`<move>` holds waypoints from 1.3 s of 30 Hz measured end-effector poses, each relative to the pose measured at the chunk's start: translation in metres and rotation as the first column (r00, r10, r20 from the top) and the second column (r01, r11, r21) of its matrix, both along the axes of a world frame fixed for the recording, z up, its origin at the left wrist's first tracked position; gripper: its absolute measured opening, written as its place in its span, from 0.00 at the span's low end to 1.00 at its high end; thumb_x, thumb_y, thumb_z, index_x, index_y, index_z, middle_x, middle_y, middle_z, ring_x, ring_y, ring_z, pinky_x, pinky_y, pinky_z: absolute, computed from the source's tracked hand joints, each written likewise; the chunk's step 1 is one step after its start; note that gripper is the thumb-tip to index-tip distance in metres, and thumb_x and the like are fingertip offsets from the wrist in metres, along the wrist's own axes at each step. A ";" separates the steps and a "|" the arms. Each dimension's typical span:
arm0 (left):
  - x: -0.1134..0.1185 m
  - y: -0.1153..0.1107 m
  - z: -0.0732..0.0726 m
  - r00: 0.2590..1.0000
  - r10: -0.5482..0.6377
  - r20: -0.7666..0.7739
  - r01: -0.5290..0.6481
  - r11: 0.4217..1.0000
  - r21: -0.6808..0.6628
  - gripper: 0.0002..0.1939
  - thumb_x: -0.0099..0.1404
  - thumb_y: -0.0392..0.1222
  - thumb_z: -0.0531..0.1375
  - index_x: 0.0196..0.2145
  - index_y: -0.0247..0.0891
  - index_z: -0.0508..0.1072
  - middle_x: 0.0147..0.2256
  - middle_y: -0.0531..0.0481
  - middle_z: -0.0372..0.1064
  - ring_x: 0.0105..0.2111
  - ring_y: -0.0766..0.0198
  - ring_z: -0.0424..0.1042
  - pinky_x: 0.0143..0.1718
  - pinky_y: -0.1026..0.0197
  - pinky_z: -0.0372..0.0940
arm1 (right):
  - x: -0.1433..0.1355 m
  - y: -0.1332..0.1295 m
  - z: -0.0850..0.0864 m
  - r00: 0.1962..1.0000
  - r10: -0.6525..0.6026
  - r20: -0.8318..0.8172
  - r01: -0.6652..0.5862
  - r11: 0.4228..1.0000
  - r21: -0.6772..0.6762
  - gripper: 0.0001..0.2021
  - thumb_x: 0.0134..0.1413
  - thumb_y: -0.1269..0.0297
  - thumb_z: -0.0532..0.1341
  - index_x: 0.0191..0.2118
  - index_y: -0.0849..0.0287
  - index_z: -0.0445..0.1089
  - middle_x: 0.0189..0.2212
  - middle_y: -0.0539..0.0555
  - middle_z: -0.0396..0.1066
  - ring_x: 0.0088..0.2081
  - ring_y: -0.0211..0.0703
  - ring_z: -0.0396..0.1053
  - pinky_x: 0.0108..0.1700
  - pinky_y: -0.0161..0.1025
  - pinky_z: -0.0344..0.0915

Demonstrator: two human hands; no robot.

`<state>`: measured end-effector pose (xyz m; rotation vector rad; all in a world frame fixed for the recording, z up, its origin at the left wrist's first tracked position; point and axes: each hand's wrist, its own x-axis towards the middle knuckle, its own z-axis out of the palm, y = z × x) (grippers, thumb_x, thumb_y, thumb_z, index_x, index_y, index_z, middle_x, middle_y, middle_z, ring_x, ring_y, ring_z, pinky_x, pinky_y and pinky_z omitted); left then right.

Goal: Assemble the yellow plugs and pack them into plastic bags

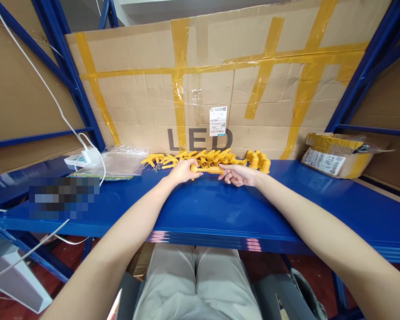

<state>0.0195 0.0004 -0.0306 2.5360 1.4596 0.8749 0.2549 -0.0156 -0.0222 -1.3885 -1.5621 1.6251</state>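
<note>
Between my two hands, a yellow plastic piece (208, 170) with a rounded left end and a thin shaft lies level, just above the blue shelf. My left hand (183, 171) pinches its rounded end. At the other end, the fingers of my right hand (236, 174) close on the thicker part. Right behind them sits a row of yellow plastic parts: curved pieces with small chains (153, 160) at the left, several cup-shaped pieces (216, 158) in the middle, and upright blocky pieces (258, 161) at the right. My hands hide some of these parts.
A taped cardboard panel (146, 102) stands behind the blue shelf (200, 209). At the left lie clear plastic bags (123, 162), a white plug (91, 156) with cables, and a blurred dark object (65, 198). An open cardboard box (336, 155) stands at the right.
</note>
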 end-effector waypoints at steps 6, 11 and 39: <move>0.000 -0.001 0.000 1.000 -0.003 -0.005 0.003 1.000 0.001 0.14 0.53 0.50 0.65 0.33 0.40 0.69 0.20 0.54 0.64 0.28 0.58 0.67 0.32 0.59 0.60 | -0.002 0.000 -0.001 0.999 -0.037 -0.010 0.037 0.999 -0.016 0.28 0.49 0.36 0.56 0.30 0.62 0.69 0.14 0.50 0.63 0.09 0.27 0.48 0.08 0.28 0.41; 0.000 0.002 -0.002 1.000 -0.007 -0.012 0.007 0.999 0.034 0.15 0.53 0.50 0.65 0.34 0.40 0.69 0.20 0.53 0.65 0.28 0.58 0.67 0.32 0.59 0.60 | -0.004 0.001 -0.003 0.996 -0.079 0.029 0.079 0.997 -0.006 0.30 0.50 0.34 0.54 0.31 0.62 0.70 0.14 0.53 0.65 0.09 0.30 0.50 0.09 0.32 0.47; 0.000 0.001 -0.001 0.998 -0.055 0.024 0.053 0.998 0.044 0.16 0.53 0.53 0.64 0.35 0.40 0.70 0.25 0.52 0.68 0.29 0.58 0.69 0.33 0.59 0.62 | -0.004 -0.001 -0.001 0.974 -0.070 -0.214 0.072 0.997 0.003 0.13 0.61 0.58 0.56 0.38 0.63 0.70 0.33 0.57 0.76 0.26 0.38 0.73 0.28 0.33 0.72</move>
